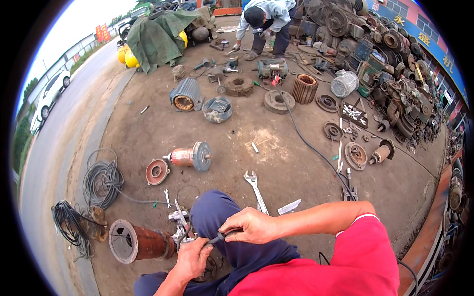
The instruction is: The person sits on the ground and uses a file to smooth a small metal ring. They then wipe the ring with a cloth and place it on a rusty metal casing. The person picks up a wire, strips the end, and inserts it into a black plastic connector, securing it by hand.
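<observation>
Between my two hands, above my knee, runs a short stretch of thick dark cable (216, 240). My left hand (191, 257) is closed, pinching its lower left end. Thumb and fingers of my right hand (251, 225) close round the other end. Beside my left hand lies a rusty red cylindrical motor housing (150, 243) with a flanged open end. Small metal parts and a wrench (167, 198) lie beyond it. Ahead of my knee is a large adjustable wrench (255, 190). A red and grey motor rotor assembly (185, 156) rests near a round reddish end cover (157, 171).
Coiled cables (102, 185) lie on the left. Farther off stand a grey motor housing (185, 94) and a rusty stator (305, 89). A crouching co-worker (269, 24) works at the back. Scrap motor parts (395, 84) are piled at right. A hose (306, 140) crosses the ground.
</observation>
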{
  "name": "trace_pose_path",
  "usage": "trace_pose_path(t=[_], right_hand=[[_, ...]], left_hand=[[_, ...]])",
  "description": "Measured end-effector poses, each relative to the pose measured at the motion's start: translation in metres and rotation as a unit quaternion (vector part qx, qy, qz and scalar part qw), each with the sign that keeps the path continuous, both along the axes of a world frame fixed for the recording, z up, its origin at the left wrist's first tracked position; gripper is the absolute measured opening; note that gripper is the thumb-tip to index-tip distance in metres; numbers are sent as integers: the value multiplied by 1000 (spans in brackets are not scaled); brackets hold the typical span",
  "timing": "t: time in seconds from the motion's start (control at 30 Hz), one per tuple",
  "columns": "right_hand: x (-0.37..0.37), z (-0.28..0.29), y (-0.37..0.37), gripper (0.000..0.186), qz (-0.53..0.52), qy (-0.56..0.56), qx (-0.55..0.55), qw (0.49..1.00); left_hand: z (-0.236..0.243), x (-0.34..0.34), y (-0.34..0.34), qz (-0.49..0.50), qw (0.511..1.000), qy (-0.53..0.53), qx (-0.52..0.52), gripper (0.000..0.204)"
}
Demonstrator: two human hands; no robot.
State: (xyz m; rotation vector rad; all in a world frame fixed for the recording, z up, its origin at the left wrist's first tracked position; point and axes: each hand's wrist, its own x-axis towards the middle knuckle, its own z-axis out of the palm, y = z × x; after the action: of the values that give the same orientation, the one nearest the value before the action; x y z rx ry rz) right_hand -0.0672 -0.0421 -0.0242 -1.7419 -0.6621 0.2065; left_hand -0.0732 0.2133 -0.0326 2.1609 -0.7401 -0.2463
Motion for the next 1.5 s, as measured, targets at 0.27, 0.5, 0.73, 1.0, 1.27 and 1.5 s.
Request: trace_pose_path(t=[0.27,0.5,0.73,1.0,1.27,1.5], right_hand=[[1,-11,0,23,-2,23,-25,999],[6,-13,1,21,6,18,0,1000],[6,-19,0,21,1,15,-15,1000],[-1,-27,-1,21,2,58,34,998],[3,-29,-2,22,-4,73,38,997],[5,-30,-2,22,1,83,35,996]], left_hand=[[0,2,-3,9,1000,12,13,14],[-5,2,-2,17,999,34,-10,15],[-6,5,-4,16,999,34,-2,13],[-5,3,-8,-3,1000,22,-2,11],[-6,4,-12,10,999,39,-4,12],[-6,4,-14,9,999,43,1,12]])
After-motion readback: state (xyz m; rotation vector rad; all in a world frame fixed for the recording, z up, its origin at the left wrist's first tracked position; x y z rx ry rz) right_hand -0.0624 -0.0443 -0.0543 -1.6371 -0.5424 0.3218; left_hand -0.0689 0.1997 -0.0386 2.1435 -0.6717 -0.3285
